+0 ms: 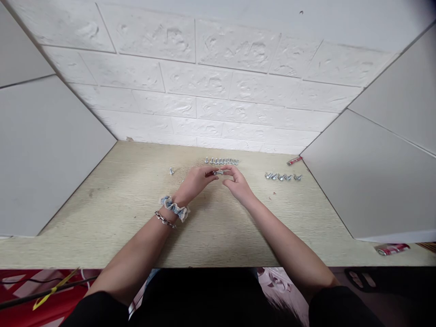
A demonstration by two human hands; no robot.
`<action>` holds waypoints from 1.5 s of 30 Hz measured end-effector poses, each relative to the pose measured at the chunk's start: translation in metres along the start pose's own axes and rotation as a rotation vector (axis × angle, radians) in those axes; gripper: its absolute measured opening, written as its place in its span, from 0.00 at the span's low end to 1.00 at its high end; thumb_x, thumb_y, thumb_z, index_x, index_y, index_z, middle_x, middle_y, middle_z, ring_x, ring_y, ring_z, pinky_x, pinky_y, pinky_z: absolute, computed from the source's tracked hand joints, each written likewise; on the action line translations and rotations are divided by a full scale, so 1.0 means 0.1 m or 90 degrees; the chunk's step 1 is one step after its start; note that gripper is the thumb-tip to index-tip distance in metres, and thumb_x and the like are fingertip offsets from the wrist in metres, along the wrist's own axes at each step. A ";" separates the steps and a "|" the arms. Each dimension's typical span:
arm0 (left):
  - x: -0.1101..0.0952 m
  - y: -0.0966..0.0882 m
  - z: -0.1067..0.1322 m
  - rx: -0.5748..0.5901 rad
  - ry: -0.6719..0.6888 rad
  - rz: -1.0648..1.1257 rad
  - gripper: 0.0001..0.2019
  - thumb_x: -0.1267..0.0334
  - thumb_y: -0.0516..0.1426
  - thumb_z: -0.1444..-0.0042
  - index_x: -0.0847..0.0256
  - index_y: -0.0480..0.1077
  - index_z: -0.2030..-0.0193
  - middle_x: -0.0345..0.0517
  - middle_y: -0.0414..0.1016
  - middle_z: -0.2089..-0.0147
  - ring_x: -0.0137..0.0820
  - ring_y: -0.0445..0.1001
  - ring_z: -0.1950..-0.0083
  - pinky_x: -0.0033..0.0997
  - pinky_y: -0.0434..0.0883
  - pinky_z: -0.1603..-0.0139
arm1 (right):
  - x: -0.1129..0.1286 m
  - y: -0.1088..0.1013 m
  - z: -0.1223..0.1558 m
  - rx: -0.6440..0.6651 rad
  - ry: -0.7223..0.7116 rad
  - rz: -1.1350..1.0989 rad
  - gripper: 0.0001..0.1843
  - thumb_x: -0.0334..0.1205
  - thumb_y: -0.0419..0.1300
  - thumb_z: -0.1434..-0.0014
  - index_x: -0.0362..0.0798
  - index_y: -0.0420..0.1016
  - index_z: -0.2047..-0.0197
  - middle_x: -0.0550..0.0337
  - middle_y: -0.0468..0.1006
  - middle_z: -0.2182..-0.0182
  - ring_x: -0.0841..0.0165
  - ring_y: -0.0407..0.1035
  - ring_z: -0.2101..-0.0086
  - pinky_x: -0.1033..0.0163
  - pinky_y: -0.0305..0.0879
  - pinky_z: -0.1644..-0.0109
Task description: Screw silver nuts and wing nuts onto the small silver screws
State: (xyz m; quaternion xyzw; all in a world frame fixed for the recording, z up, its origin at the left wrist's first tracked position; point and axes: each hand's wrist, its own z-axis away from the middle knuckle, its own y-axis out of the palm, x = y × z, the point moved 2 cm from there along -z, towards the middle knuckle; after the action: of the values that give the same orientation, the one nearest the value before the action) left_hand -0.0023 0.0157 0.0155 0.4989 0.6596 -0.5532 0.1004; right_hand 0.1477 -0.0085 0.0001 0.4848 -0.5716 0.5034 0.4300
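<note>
My left hand (195,180) and my right hand (236,181) meet over the middle of the pale wooden table (119,213). Between their pinched fingertips they hold one small silver bolt (218,172). Just behind the hands stands a row of several silver bolts (221,161). A second row of several bolts (283,176) lies to the right of my right hand. One single bolt (171,171) stands apart to the left. My left wrist carries a blue scrunchie and a chain bracelet.
White brick wall at the back and grey panels on both sides box in the table. A small red object (294,160) lies at the back right corner. Another red and silver object (391,249) lies at the front right edge.
</note>
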 end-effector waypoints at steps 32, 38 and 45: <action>0.01 -0.08 -0.02 0.019 0.061 0.006 0.10 0.59 0.57 0.46 0.56 0.75 0.58 0.42 0.79 0.61 0.30 0.75 0.63 0.27 0.69 0.61 | -0.05 0.02 -0.01 -0.055 -0.021 -0.042 0.14 0.43 0.62 0.55 0.47 0.68 0.65 0.62 0.73 0.72 0.72 0.66 0.72 0.65 0.63 0.67; -0.01 -0.11 -0.04 0.031 -0.105 0.176 0.15 0.56 0.61 0.53 0.61 0.75 0.59 0.46 0.78 0.61 0.33 0.74 0.59 0.32 0.69 0.56 | 0.05 0.03 0.06 -0.094 -0.149 0.019 0.08 0.40 0.60 0.51 0.48 0.71 0.66 0.60 0.74 0.66 0.71 0.68 0.68 0.63 0.66 0.63; -0.08 -0.06 -0.04 0.134 -0.186 0.344 0.14 0.56 0.56 0.47 0.64 0.72 0.60 0.43 0.73 0.68 0.25 0.68 0.69 0.26 0.66 0.66 | 0.04 0.01 0.03 -0.072 -0.121 0.012 0.11 0.38 0.60 0.52 0.49 0.73 0.62 0.59 0.75 0.65 0.71 0.68 0.67 0.63 0.67 0.63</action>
State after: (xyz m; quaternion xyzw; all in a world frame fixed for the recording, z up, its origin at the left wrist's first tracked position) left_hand -0.0015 0.0148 0.0263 0.5790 0.4214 -0.6372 0.2849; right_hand 0.1460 -0.0121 0.0039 0.4999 -0.6418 0.4260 0.3960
